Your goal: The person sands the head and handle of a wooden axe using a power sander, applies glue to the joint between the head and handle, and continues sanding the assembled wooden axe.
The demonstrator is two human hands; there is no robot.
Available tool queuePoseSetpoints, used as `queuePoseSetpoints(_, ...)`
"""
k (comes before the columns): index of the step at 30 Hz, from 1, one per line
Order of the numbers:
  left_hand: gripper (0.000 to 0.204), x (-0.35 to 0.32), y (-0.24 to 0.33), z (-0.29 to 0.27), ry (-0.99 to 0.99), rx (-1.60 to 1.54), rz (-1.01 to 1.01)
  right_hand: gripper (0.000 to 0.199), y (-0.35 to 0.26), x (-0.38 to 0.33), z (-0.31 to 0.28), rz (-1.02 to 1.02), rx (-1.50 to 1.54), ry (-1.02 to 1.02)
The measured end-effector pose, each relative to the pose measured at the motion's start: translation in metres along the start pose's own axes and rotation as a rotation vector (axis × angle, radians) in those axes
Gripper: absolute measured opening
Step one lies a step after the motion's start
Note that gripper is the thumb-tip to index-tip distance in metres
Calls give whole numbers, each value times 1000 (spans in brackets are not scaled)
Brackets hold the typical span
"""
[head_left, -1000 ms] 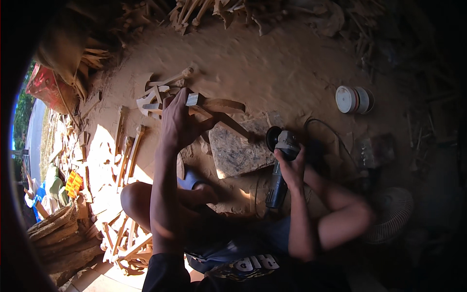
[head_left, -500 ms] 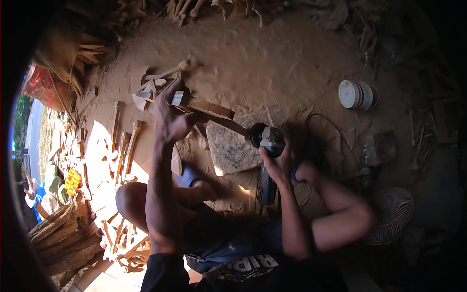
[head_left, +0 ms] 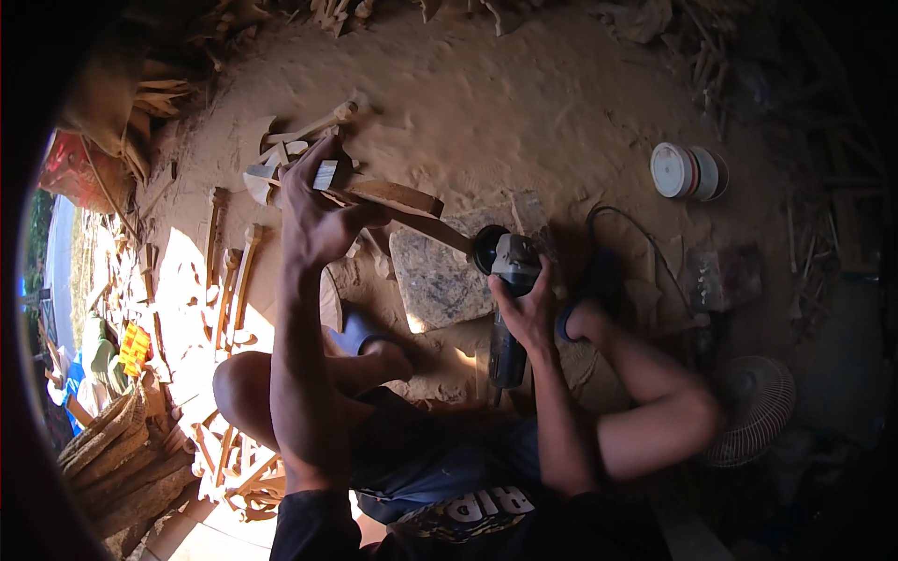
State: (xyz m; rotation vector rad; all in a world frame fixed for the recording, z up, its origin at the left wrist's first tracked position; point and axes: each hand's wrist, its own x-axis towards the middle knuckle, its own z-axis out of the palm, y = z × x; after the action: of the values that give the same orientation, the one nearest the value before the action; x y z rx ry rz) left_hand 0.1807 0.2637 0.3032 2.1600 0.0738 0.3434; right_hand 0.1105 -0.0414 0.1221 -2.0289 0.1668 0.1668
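My left hand [head_left: 320, 215] is closed round a long wooden piece [head_left: 432, 229] with a curved part beside its shaft. The piece slants down to the right, over a flat stone block [head_left: 435, 280]. Its far end meets the round disc of an angle grinder [head_left: 510, 266]. My right hand [head_left: 531, 304] grips the grinder near its head, and the dark body hangs down toward my lap. Whether the disc is spinning, I cannot tell. Beyond my left hand lie several cut wooden pieces [head_left: 323, 126] on the dusty ground.
Several carved wooden sticks [head_left: 247, 271] lie in sunlight at the left, with a heap of pieces [head_left: 229, 458] nearer me. A white tub [head_left: 675, 171] lies at the right, above a fan [head_left: 753, 411]. A cable [head_left: 645, 238] curves across the dust. Folded sacking [head_left: 117, 458] sits lower left.
The whole view has shifted slightly, with everything a little further left and up. Both hands keep their holds, and the wooden piece stays against the grinder's disc.
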Motion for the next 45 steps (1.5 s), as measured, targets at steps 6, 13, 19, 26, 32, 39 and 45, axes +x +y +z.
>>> queuePoseSetpoints(6, 68, 5, 2, -1, -68, 51, -10, 103, 5, 0, -6, 46, -35, 5)
queuePoseSetpoints(13, 77, 5, -57, 11, 240, -225, 120, 97, -6, -4, -8, 44, 131, 63)
queuePoseSetpoints(19, 78, 15, -72, 2, 102, -312, 21, 98, 6, 2, -8, 47, 87, 25)
queuePoseSetpoints(26, 77, 24, -68, 4, 70, -273, 96, 99, 11, 10, 4, 3, 26, -6)
queuePoseSetpoints(32, 78, 26, -65, 8, 36, -394, 50, 100, 11, 12, 4, -40, -42, 28)
queuePoseSetpoints(39, 80, 28, -56, 16, 56, -399, 67, 99, 7, 10, 2, 7, -56, 38)
queuePoseSetpoints(45, 81, 32, -57, 15, 42, -271, 175, 99, 11, 8, 1, -21, -77, 58)
